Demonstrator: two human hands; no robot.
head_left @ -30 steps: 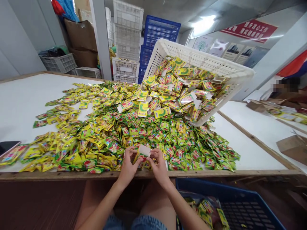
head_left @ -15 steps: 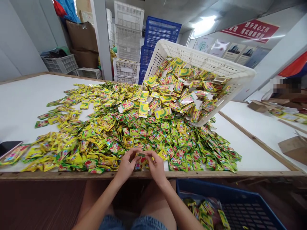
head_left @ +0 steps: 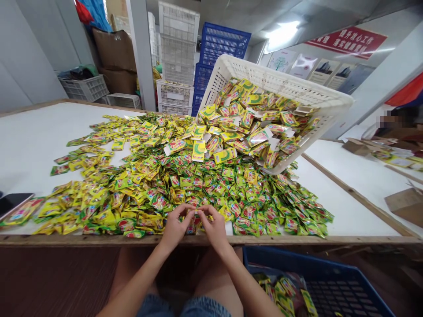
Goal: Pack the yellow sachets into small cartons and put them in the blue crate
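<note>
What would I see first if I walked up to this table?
A huge heap of yellow and green packets spread over the white table. Behind it, on the right, a white basket lies tipped on its side with more packets spilling out. At the near edge, the left hand and right hand meet over the heap, pinching something small between the fingertips.

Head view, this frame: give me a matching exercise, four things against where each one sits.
Things:
1. white basket
2. blue crate
3. phone
4. sachet pile

Places:
A. left edge of the table
B. spread over the table's middle
C. tipped on its side at the back of the pile
D. below the table's near edge, at right

Pairs: 1-C, 2-D, 3-A, 4-B
</note>
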